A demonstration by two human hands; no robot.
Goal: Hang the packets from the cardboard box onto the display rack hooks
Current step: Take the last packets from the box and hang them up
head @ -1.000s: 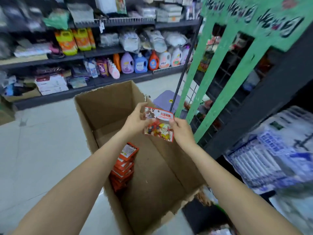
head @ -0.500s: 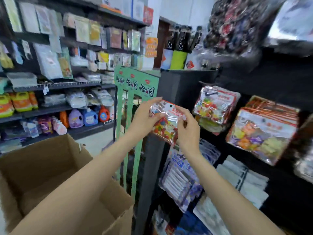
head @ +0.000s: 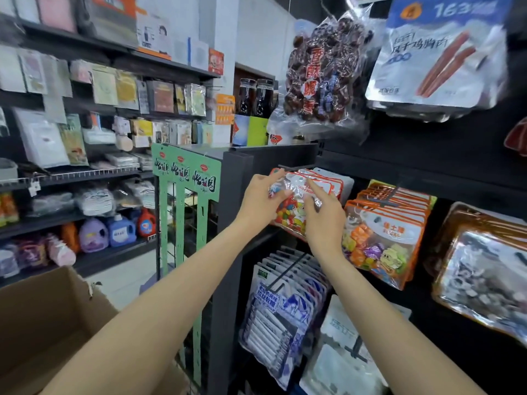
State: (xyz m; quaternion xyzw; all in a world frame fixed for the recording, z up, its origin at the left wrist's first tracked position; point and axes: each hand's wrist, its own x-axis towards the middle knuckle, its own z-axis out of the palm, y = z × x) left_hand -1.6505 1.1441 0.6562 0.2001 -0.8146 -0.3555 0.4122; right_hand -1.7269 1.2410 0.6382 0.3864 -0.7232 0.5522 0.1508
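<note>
Both the left hand point(head: 261, 196) and right hand point(head: 323, 216) pinched the light, crinkly clear-plastic candy packet point(head: 288, 206), probably best gripped near its stiff orange header.

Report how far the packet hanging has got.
Done: a row of matching red-edged packets already hangs on the hook. In hand: the left hand and right hand both hold one candy packet up at that hook; whether it is threaded on cannot be told. Left: the cardboard box stands at lower left, its contents out of view.
</note>
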